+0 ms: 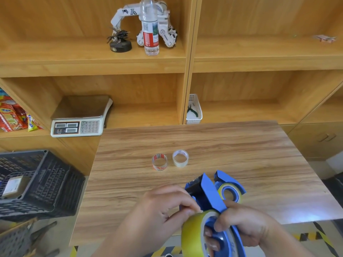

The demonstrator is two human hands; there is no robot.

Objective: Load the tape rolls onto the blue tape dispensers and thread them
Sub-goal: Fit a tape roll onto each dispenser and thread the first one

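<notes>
Backdrop: wooden shelving behind a wood-grain table; all places below are given relative to the held dispenser.
Far left: black plastic crate on the floor beyond the table's left edge, well apart.
Up-left: weighing scale on a low shelf, well clear of the work.
Beyond, left: two small rolls standing on the table, red-printed tape roll and clear tape roll, just beside each other, not touching.
Left hand: fingertips pinching at the top edge of the yellow tape roll; probably hunting the free end, which I cannot make out.
Held dispenser: blue, lifted over the near table edge, roll seated on its hub.
Right hand: fingers curled round the hub and frame, gripping firmly.
Beyond, right: second blue dispenser on the table, already carrying a yellow roll.
Step, judged: roll loaded; threading in hand.
Next move needs: peel the end, draw it forward to the serrated blade, keeping fingers off the teeth.
Room: open tabletop ahead; near edge directly below, so a slip drops to the floor.
</notes>
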